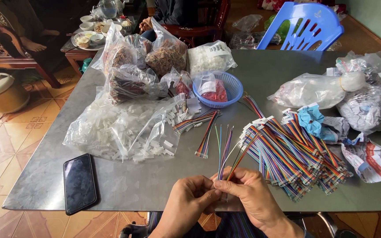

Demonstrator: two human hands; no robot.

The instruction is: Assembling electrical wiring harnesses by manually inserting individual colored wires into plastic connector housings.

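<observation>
My left hand (pixel 186 200) and my right hand (pixel 248 194) meet at the near edge of a grey table (pixel 124 180). Both pinch a small fan of thin coloured wires (pixel 225 147) that stand up from my fingers. Just right of the hands lies a big pile of rainbow wire bundles with white connectors (pixel 292 152). A smaller loose bundle (pixel 206 132) lies in front of the hands. To the left, an open clear bag of white plastic connectors (pixel 120 128) spills onto the table.
A black phone (pixel 80 183) lies near the left front corner. A blue basket (pixel 219 90) holds a red-filled bag. Several clear bags of parts (pixel 146 57) stand behind it, and crumpled bags (pixel 367 94) at the right. A blue chair (pixel 303 26) stands beyond.
</observation>
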